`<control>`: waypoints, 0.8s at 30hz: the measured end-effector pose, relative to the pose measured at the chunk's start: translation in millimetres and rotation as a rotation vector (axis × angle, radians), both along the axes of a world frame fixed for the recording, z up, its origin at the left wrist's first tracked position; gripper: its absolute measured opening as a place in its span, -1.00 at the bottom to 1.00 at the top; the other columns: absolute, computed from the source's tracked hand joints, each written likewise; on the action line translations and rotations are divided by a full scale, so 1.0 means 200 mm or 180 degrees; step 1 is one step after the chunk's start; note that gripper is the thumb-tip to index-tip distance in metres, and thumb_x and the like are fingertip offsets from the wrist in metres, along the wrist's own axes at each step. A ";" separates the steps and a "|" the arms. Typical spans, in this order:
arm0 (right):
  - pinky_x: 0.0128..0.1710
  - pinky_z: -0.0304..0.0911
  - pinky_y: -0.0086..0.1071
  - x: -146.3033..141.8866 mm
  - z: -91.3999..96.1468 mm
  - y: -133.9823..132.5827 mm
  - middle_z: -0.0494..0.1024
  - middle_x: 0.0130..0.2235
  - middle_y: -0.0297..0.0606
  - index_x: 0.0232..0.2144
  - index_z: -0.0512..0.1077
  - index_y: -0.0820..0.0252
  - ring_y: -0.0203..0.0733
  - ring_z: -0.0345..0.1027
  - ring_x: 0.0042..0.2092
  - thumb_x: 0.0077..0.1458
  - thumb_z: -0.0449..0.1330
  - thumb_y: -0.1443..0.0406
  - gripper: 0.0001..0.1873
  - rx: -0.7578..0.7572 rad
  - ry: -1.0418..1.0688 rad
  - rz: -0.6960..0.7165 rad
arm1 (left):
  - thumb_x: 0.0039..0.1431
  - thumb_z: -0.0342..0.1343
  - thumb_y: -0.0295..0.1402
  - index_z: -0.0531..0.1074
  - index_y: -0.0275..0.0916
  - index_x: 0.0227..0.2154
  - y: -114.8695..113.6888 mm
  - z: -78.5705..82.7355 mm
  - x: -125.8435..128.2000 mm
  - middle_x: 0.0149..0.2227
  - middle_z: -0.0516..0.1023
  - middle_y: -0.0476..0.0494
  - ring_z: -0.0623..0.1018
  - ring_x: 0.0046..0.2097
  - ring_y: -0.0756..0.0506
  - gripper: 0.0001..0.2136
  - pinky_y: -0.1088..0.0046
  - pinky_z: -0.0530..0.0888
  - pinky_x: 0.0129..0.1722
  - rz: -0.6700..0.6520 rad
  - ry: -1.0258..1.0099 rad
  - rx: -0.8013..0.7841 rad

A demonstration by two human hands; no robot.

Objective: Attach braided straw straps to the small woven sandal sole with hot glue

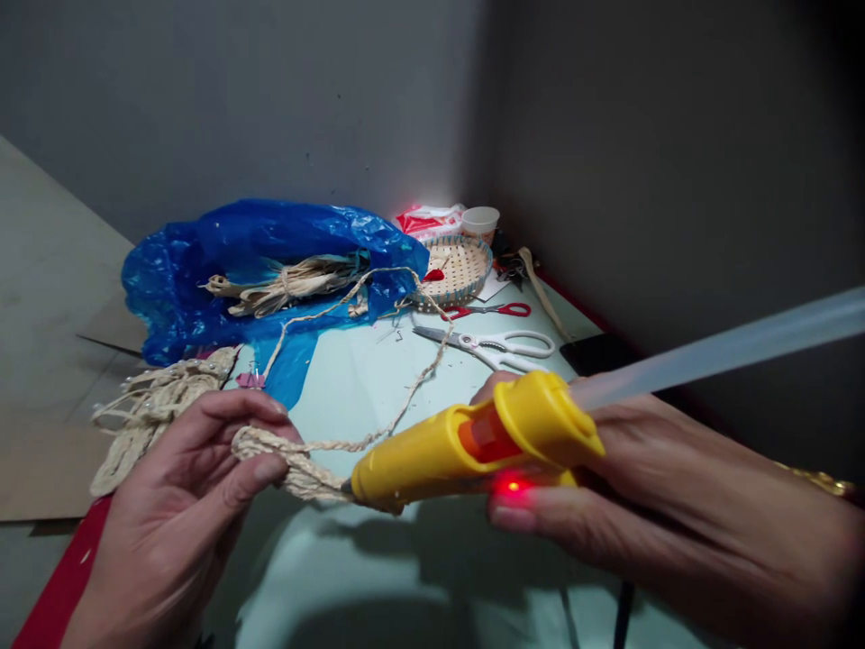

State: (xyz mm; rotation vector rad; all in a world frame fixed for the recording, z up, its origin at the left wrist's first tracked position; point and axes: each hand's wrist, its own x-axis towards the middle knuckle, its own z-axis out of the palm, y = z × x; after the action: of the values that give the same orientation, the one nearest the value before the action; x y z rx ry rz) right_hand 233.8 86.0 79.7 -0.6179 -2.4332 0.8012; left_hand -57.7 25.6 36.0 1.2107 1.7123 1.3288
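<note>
My right hand point(662, 505) grips a yellow glue gun point(466, 446) with a red light lit on its side. A clear glue stick point(730, 347) pokes out of its back toward the right. The gun's nozzle touches a braided straw cord point(297, 464). My left hand point(195, 487) pinches that cord between thumb and fingers, just left of the nozzle. The cord runs left into a coiled woven straw piece point(145, 406) and a thin strand point(398, 397) trails back toward the blue bag.
A blue plastic bag point(223, 261) holding straw bundles lies at the back left. White scissors point(500, 347), red scissors point(490, 310), a small woven tray point(459, 268), a white cup point(480, 221) and a red packet point(425, 219) sit near the wall corner. A dark phone point(595, 353) lies right.
</note>
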 end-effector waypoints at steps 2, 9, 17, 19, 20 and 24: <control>-0.23 0.47 -0.55 0.00 0.00 0.00 0.71 -0.23 -0.53 -0.11 0.56 -0.13 -0.24 0.59 -0.28 0.41 -0.01 0.07 -0.66 0.0048 -0.0089 -0.0054 | -0.07 0.44 -0.13 0.53 0.05 -0.25 0.00 0.01 0.01 -0.31 0.59 0.06 0.51 -0.35 0.02 -0.69 0.76 0.46 -0.40 -0.0028 0.0019 -0.0048; -0.28 0.43 -0.53 0.01 0.00 -0.02 0.65 -0.35 -0.48 -0.32 0.55 0.00 -0.26 0.54 -0.33 0.37 0.08 0.17 -0.72 -0.0013 -0.0411 -0.0153 | -0.07 0.44 -0.13 0.53 0.02 -0.26 -0.01 0.02 0.04 -0.31 0.58 0.05 0.50 -0.35 0.02 -0.69 0.74 0.45 -0.40 0.0044 -0.0044 -0.0094; -0.35 0.42 -0.53 0.00 0.00 -0.01 0.64 -0.39 -0.50 -0.36 0.53 -0.01 -0.29 0.52 -0.39 0.41 -0.02 0.02 -0.57 0.0207 -0.0486 -0.0296 | -0.08 0.45 -0.12 0.52 0.03 -0.24 -0.01 0.01 0.00 -0.23 0.55 0.05 0.48 -0.30 0.02 -0.66 0.77 0.46 -0.34 0.0072 -0.0026 -0.0081; -0.35 0.43 -0.52 0.01 0.01 -0.01 0.65 -0.38 -0.47 -0.37 0.54 0.00 -0.27 0.52 -0.38 0.41 -0.02 0.03 -0.56 0.0232 -0.0513 -0.0318 | -0.09 0.45 -0.13 0.52 0.03 -0.23 -0.02 0.01 0.00 -0.24 0.55 0.04 0.48 -0.29 0.02 -0.66 0.77 0.47 -0.33 0.0109 -0.0090 -0.0069; -0.35 0.43 -0.50 0.01 0.01 -0.02 0.65 -0.38 -0.46 -0.38 0.54 0.00 -0.26 0.53 -0.36 0.41 -0.02 0.04 -0.55 0.0242 -0.0505 -0.0336 | -0.09 0.45 -0.13 0.53 0.03 -0.23 -0.02 0.01 0.00 -0.25 0.56 0.04 0.49 -0.29 0.01 -0.66 0.77 0.47 -0.33 0.0118 -0.0112 -0.0066; -0.32 0.44 -0.44 0.02 0.00 -0.03 0.67 -0.34 -0.47 -0.36 0.56 -0.01 -0.23 0.55 -0.34 0.38 0.04 0.09 -0.63 0.0167 -0.0460 -0.0353 | -0.09 0.46 -0.18 0.55 0.01 -0.24 -0.01 0.01 0.01 -0.25 0.57 0.03 0.50 -0.30 0.03 -0.68 0.77 0.47 -0.32 0.0125 -0.0137 0.0000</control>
State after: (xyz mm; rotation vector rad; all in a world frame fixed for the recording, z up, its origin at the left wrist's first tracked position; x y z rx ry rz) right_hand 237.5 80.2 79.4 -0.8081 -2.5150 0.6665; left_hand -56.5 23.5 38.7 1.1460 1.7137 1.3683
